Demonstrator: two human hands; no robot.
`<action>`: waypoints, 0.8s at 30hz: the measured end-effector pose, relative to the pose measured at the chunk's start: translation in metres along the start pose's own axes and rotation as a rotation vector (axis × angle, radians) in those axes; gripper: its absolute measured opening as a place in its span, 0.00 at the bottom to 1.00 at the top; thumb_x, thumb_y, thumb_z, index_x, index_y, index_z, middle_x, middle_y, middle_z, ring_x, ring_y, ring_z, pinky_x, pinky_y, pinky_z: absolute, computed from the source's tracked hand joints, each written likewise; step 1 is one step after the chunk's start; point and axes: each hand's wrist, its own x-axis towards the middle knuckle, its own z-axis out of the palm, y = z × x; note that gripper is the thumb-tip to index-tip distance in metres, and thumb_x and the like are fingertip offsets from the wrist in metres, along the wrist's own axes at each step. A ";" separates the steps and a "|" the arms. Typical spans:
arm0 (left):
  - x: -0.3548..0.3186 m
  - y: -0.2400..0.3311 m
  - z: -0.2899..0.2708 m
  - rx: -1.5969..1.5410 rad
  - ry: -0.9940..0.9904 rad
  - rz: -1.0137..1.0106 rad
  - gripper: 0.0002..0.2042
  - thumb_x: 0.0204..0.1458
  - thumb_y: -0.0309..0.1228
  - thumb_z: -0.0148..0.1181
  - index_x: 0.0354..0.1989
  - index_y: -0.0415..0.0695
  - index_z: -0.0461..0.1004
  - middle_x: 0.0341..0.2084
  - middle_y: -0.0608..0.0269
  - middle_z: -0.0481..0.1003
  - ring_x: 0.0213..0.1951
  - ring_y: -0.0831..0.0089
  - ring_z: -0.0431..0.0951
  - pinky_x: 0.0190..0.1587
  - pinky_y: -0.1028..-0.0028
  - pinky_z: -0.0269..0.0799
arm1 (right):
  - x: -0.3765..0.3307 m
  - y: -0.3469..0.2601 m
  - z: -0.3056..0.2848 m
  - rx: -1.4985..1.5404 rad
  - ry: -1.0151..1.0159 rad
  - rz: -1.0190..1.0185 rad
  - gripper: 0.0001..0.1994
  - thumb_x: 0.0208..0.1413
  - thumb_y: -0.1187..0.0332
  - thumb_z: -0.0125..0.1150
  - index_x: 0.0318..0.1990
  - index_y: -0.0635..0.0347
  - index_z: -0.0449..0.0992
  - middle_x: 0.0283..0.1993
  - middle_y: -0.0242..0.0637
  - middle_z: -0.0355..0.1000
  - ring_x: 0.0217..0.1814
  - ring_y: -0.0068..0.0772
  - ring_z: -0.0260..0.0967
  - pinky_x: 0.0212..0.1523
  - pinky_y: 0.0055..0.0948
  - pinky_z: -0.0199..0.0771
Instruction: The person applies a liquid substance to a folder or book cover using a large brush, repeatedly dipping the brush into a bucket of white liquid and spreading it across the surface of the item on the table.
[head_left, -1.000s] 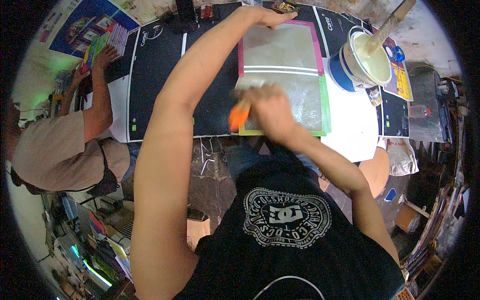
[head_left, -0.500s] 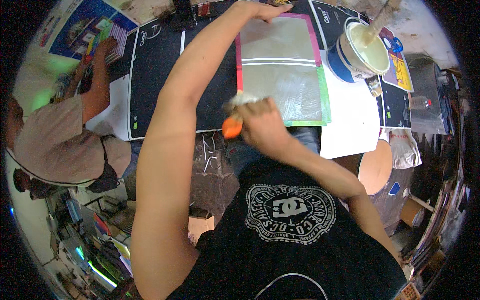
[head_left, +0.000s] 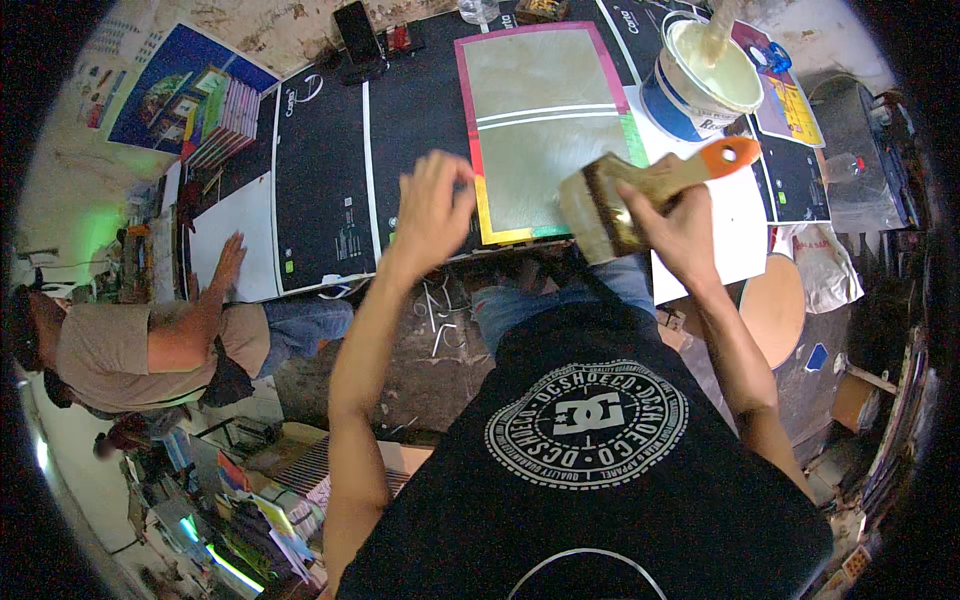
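Observation:
My right hand [head_left: 682, 232] grips a wide paintbrush [head_left: 648, 196], its bristles turned left and its orange-tipped handle pointing up to the right. The brush is above the near right corner of a grey panel [head_left: 545, 85], overlapping it in view. Strips of pink, red, yellow and green border the panel, and a double white line crosses it. By the panel's left edge, my left hand [head_left: 432, 212] is raised, holding nothing, fingers apart. Beyond the brush stands a white and blue bucket [head_left: 690, 108] of pale, creamy liquid, with another handled tool [head_left: 716, 35] leaning in it.
White paper [head_left: 715, 245] lies under the bucket on the black-covered table [head_left: 325, 200]. A dark phone [head_left: 356, 32] stands at the back. At left, a co-worker's hand [head_left: 232, 262] rests on a white sheet near stacked books [head_left: 225, 122]. A round tan board [head_left: 775, 315] is at right.
My left hand has come back from the panel's far edge to its near left side. My right hand has carried the brush rightward. The co-worker's arm has drawn back from the books.

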 end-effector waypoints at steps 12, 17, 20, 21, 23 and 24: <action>-0.038 0.045 0.001 0.133 -0.308 0.001 0.12 0.49 0.33 0.53 0.39 0.42 0.73 0.39 0.61 0.70 0.44 0.62 0.68 0.44 0.57 0.55 | -0.010 0.081 -0.028 -0.207 0.137 -0.016 0.17 0.51 0.59 0.63 0.30 0.69 0.77 0.22 0.47 0.75 0.24 0.39 0.76 0.30 0.37 0.75; -0.026 0.036 -0.001 0.127 -0.366 -0.063 0.15 0.50 0.39 0.57 0.40 0.42 0.72 0.39 0.60 0.70 0.44 0.60 0.68 0.44 0.58 0.56 | -0.004 0.088 -0.112 -0.351 0.452 -0.047 0.13 0.48 0.63 0.68 0.30 0.65 0.75 0.27 0.42 0.76 0.30 0.31 0.75 0.33 0.32 0.73; -0.006 0.034 0.005 0.125 -0.125 -0.021 0.20 0.48 0.43 0.60 0.43 0.41 0.71 0.39 0.58 0.69 0.44 0.59 0.67 0.43 0.58 0.56 | 0.028 0.074 -0.090 -0.152 0.469 -0.063 0.15 0.46 0.61 0.71 0.28 0.64 0.75 0.28 0.38 0.76 0.31 0.27 0.72 0.33 0.29 0.72; 0.001 0.035 0.009 0.159 -0.141 -0.053 0.27 0.44 0.49 0.63 0.44 0.39 0.69 0.40 0.56 0.68 0.45 0.58 0.67 0.44 0.57 0.56 | 0.045 0.072 -0.065 -0.045 0.435 -0.141 0.15 0.45 0.61 0.70 0.28 0.64 0.75 0.27 0.37 0.75 0.30 0.27 0.72 0.33 0.29 0.72; 0.011 0.039 0.016 0.213 -0.204 -0.058 0.29 0.42 0.51 0.63 0.44 0.38 0.69 0.40 0.55 0.68 0.45 0.58 0.67 0.44 0.56 0.57 | 0.078 0.061 -0.005 0.077 0.346 -0.162 0.14 0.46 0.61 0.69 0.31 0.62 0.74 0.29 0.33 0.74 0.31 0.24 0.70 0.32 0.28 0.72; 0.016 0.043 0.020 0.251 -0.259 -0.071 0.31 0.41 0.53 0.64 0.44 0.38 0.69 0.41 0.54 0.68 0.45 0.58 0.67 0.45 0.56 0.57 | 0.095 0.054 0.024 0.034 0.277 -0.172 0.16 0.45 0.59 0.69 0.31 0.62 0.74 0.28 0.34 0.74 0.31 0.24 0.70 0.33 0.29 0.73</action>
